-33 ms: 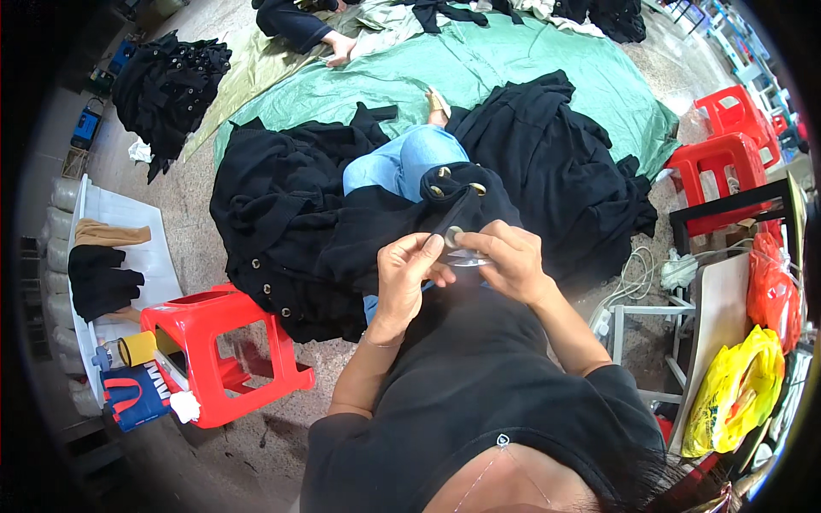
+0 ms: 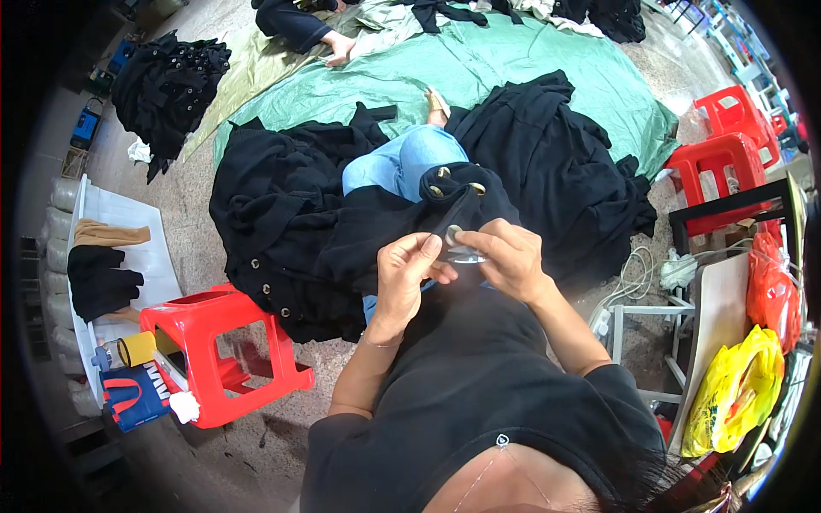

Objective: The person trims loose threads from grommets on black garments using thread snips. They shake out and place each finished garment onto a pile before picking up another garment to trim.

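Observation:
Across my lap lies a black knit garment [image 2: 368,227] with metallic-looking buttons [image 2: 477,188]. My left hand [image 2: 406,278] is closed, its thumb and fingers pinching the garment's edge. Facing it, my right hand [image 2: 509,256] closes thumb and forefinger on a round pale button [image 2: 451,234] at that edge. A clear, shiny piece [image 2: 466,255] shows between the hands, just below the button; I cannot make out what it is. The fingertips of both hands almost meet. Part of the garment is hidden behind my fingers.
Black garments are heaped left [image 2: 274,179] and right [image 2: 564,162] of my legs, by a green sheet [image 2: 530,56]. A red stool [image 2: 231,342] stands left, more red stools [image 2: 723,162] right, near a yellow bag [image 2: 735,393]. Another person's foot [image 2: 340,50] rests far off.

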`<state>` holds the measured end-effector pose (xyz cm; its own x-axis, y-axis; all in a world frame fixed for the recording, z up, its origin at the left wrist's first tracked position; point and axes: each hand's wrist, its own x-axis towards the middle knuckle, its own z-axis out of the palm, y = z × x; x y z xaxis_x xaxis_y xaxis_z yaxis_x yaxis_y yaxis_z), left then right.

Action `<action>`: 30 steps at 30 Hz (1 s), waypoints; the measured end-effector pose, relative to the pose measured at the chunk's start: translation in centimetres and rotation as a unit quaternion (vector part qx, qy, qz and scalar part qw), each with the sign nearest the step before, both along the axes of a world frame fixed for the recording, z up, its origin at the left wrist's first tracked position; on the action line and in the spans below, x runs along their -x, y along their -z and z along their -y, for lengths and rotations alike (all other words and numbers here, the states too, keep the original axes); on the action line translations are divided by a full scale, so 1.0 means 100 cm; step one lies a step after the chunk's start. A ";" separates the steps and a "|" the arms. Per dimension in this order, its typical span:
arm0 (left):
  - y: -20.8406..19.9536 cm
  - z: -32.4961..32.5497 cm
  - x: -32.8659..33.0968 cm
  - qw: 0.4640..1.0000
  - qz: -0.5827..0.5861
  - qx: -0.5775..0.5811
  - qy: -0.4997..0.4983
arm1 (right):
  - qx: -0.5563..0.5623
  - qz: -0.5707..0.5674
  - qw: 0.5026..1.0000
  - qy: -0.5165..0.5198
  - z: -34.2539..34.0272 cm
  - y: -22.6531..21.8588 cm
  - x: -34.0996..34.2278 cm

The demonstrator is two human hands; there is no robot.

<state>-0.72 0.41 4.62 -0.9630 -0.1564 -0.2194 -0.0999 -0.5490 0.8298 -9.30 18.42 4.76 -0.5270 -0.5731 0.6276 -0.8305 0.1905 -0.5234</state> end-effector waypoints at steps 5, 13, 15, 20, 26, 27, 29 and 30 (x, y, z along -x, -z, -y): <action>0.001 0.006 0.000 0.999 -0.011 -0.001 0.035 | 0.039 -0.016 0.999 0.032 0.008 0.005 0.001; -0.008 0.010 0.005 0.996 0.002 0.063 0.062 | 0.107 0.193 0.975 0.030 0.023 0.014 -0.003; 0.000 0.013 0.007 0.991 0.004 0.115 0.074 | 0.118 0.271 0.955 0.030 0.025 0.017 -0.005; 0.015 0.008 0.005 0.989 -0.003 0.146 0.039 | 0.172 0.403 0.899 0.002 0.031 0.033 -0.010; 0.018 -0.003 0.004 0.975 -0.018 0.216 -0.042 | 0.296 0.500 0.814 0.004 0.026 0.030 -0.005; 0.018 -0.003 0.005 0.973 -0.018 0.226 -0.054 | 0.241 0.465 0.851 0.044 0.018 0.037 -0.005; 0.017 -0.002 0.005 0.972 -0.013 0.228 -0.049 | 0.141 0.352 0.921 0.091 0.012 0.036 -0.008; 0.017 -0.002 0.004 0.972 -0.007 0.230 -0.047 | 0.095 0.276 0.952 0.095 0.013 0.024 -0.010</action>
